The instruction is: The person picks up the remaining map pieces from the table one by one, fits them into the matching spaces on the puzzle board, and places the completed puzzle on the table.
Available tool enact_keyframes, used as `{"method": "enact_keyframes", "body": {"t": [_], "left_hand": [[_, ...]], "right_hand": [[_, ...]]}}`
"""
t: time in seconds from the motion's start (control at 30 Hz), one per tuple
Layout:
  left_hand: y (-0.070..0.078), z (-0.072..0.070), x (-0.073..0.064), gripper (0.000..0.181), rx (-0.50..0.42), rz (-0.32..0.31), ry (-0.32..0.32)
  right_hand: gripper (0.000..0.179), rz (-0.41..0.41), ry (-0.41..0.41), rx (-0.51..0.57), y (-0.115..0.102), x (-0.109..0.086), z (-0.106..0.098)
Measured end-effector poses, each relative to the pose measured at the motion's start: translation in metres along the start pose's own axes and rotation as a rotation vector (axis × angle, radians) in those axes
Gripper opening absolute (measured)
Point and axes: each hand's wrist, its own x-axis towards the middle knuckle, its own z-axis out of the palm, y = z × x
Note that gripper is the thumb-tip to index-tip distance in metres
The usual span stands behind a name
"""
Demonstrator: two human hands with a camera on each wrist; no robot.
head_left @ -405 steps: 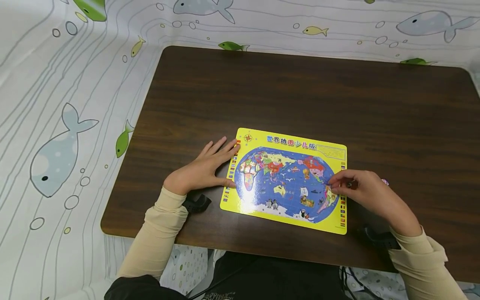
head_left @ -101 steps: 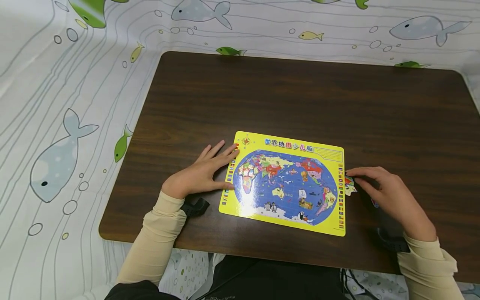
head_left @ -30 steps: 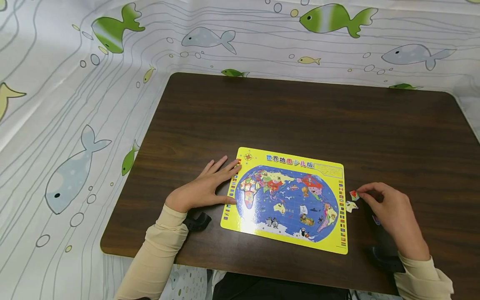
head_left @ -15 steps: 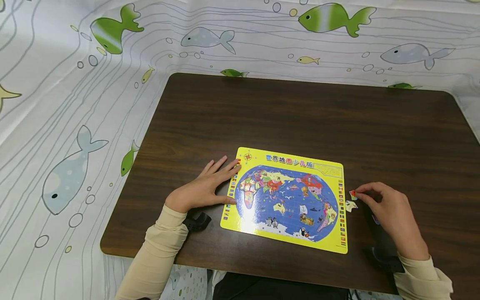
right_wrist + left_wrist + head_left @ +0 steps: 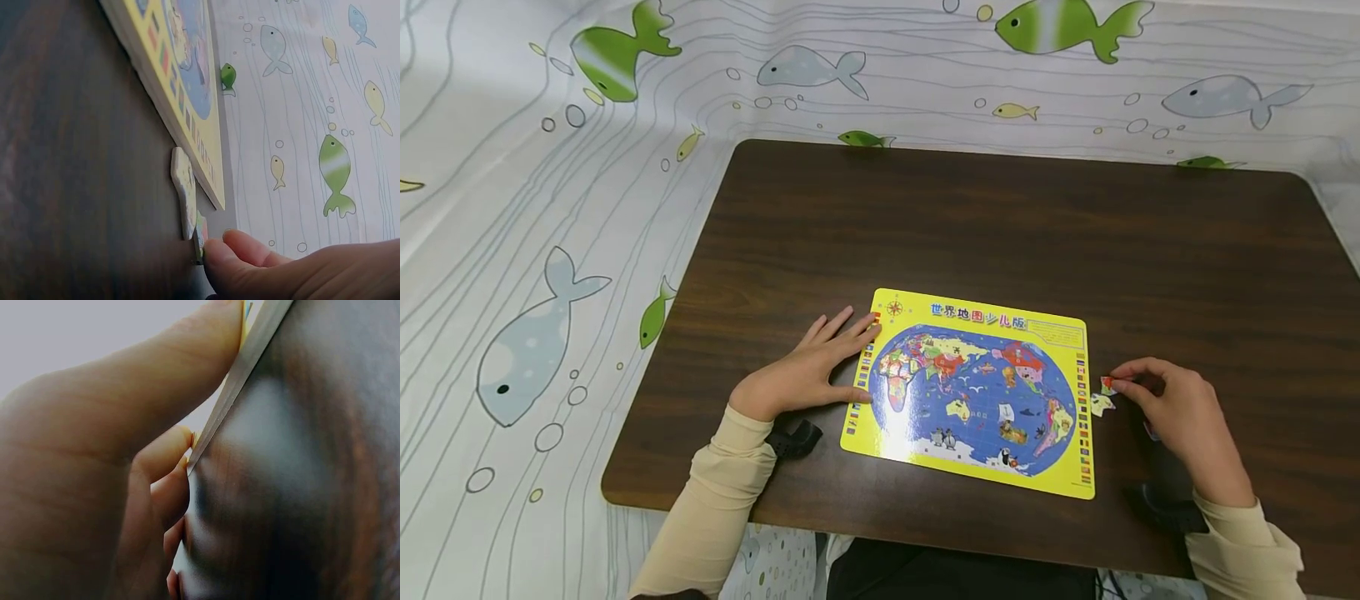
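Observation:
A yellow-bordered world map puzzle board [image 5: 1067, 481] lies flat on the table. My left hand [image 5: 801, 379] rests on its left edge with fingers spread and thumb straight; the left wrist view shows the thumb at the board's side. Just off the right edge, my right hand [image 5: 1183, 421] pinches a small red-and-green puzzle piece [image 5: 1107, 386] between thumb and forefinger. That piece is seen edge-on in the right wrist view. A cream puzzle piece [image 5: 1101, 405] lies right beside it, near the board. The right fingertips partly cover the red-and-green piece.
A small purplish piece [image 5: 1151, 431] shows partly from under my right hand. The dark wooden table [image 5: 1000, 225] stretches beyond the board to a wall cloth [image 5: 925, 92] printed with fish. A black wrist device [image 5: 793, 440] sits at my left wrist.
My right hand has gone from the map's right side to the table right of the board. Lately it has shifted the red-and-green piece slightly left. The left hand stays put.

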Motion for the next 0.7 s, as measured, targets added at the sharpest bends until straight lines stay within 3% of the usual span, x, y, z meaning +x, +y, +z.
{"method": "enact_keyframes", "body": {"t": [0.43, 0.7], "left_hand": [[0.0003, -0.0027, 0.0019, 0.103, 0.011, 0.002, -0.003], [-0.0007, -0.0003, 0.0011, 0.103, 0.003, -0.002, -0.004]], "right_hand": [[0.024, 0.0, 0.049, -0.039, 0.0043, -0.0004, -0.0039], [0.021, 0.036, 0.022, -0.037, 0.003, -0.0027, -0.0006]]}}
